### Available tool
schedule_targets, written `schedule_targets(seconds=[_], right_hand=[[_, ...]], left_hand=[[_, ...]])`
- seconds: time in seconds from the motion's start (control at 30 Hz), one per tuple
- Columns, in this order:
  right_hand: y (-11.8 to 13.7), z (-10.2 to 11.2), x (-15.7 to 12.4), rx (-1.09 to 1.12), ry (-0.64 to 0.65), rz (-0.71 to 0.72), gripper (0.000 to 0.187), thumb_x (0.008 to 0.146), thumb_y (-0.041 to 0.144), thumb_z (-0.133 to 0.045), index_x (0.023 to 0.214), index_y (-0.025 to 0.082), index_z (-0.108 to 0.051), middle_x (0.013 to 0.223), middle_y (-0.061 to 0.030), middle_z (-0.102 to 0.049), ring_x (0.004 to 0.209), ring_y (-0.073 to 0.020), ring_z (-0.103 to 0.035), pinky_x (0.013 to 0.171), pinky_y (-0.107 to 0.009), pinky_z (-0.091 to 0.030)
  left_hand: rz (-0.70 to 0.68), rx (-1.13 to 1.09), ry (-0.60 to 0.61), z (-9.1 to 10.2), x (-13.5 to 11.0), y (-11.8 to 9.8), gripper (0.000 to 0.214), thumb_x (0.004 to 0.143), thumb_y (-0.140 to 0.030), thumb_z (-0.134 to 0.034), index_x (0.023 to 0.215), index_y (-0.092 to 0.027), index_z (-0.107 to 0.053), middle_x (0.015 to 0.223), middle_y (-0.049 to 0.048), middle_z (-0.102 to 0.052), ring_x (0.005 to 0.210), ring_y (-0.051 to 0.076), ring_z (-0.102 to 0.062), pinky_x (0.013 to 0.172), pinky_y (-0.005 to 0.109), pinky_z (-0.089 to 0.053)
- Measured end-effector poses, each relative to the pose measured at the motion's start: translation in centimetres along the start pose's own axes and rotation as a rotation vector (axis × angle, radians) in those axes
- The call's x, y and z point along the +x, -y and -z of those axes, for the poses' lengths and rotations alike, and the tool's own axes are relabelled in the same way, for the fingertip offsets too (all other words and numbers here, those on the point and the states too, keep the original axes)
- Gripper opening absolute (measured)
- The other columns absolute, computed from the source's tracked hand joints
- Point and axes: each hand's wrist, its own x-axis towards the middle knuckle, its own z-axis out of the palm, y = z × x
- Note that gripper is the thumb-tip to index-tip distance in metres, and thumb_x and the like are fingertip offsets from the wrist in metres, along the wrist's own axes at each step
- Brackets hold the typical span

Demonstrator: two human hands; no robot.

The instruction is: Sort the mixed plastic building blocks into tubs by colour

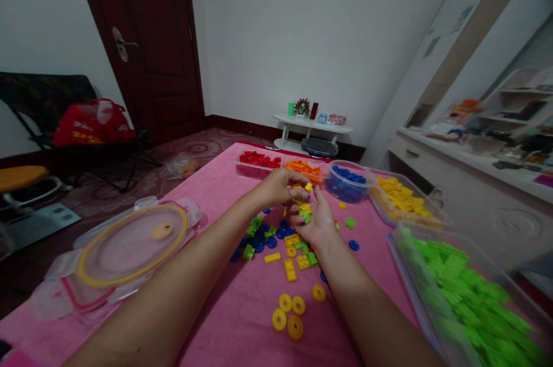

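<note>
Both my hands meet above a loose pile of small plastic building pieces [280, 243] on a pink cloth [242, 309]. My left hand [280, 185] is curled, its fingertips pinched on a small yellow piece [308, 187]. My right hand [314, 218] lies palm up and cupped, holding several yellow and green pieces [305, 211]. Three yellow rings [288, 312] lie nearer to me, and blue rings and green bricks sit just left of my hands.
Clear tubs stand along the far and right edges: red pieces [258, 161], orange [305, 169], blue [349, 180], yellow [404, 199], green [469, 292]. Stacked tub lids [125, 249] lie at left. A folding chair with a red bag [93, 122] stands beyond.
</note>
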Motion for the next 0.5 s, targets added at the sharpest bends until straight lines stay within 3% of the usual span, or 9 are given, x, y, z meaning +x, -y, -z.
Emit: schedule_targets(seconds=[0.17,0.33,0.5], right_hand=[[0.1,0.0,0.0,0.006,0.012,-0.010,0.041,0.089,0.052,-0.034,0.074,0.017,-0.048,0.054,-0.0002,-0.052,0.042,-0.0095,-0.049,0.031,-0.013,-0.026],[0.4,-0.1,-0.2,-0.215,0.120,0.013,0.041,0.087,0.053,-0.038,0.078,0.016,-0.052,0.055,-0.0005,-0.055,0.037,-0.0078,-0.044,0.028,-0.013,-0.020],[0.0,-0.3,-0.3,-0.426,0.082,0.088,0.044,0.084,0.058,-0.042,0.089,0.017,-0.056,0.055,0.0018,-0.056,0.036,-0.0079,-0.047,0.027,-0.013,-0.023]], left_hand=[[-0.058,0.090,0.044,0.5,-0.2,-0.2,0.039,0.068,-0.013,-0.063,0.107,-0.013,-0.067,0.105,0.0093,-0.069,0.096,0.019,-0.063,0.081,0.027,-0.050],[0.041,0.153,0.091,1.2,-0.2,0.2,0.034,0.072,-0.019,-0.059,0.103,-0.009,-0.068,0.095,0.0098,-0.071,0.081,0.016,-0.065,0.070,0.024,-0.051],[0.161,0.255,0.140,1.4,-0.6,-0.3,0.036,0.067,-0.017,-0.058,0.100,-0.009,-0.070,0.079,0.0047,-0.071,0.062,0.012,-0.061,0.055,0.019,-0.046]])
